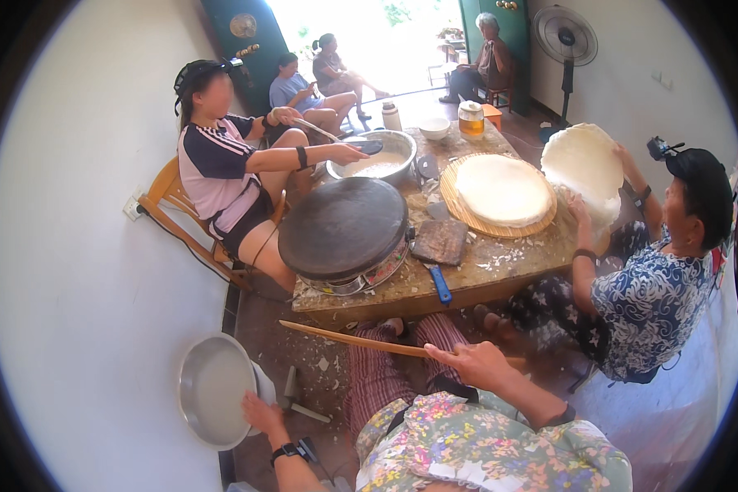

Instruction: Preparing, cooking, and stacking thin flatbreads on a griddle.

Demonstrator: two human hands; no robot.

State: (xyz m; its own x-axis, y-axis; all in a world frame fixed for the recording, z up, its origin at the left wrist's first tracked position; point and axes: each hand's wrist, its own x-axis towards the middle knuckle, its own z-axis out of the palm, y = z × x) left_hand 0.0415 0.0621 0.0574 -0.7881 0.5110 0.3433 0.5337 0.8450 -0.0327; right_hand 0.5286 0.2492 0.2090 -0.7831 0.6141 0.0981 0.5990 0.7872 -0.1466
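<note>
Low on the left, a metal basin (190, 373) holds a whitish liquid. My left hand (262, 412) is at its right rim, fingers bent over the edge. My right hand (477, 366) is closed around a long, flat wooden stick (348, 336), which reaches leftward above my lap. Beyond its tip stands a round, dark griddle (344, 225) with a bare top. Next to the griddle lie a brown folded pad (439, 242) and a scraper with a blue handle (440, 284).
On the table (500, 283), a woven tray (455, 201) bears thin, pale round sheets (504, 190). At right a co-worker (656, 279) lifts another sheet (582, 168). At left a co-worker (221, 156) holds a ladle over a batter basin (402, 168). White scraps litter table and floor.
</note>
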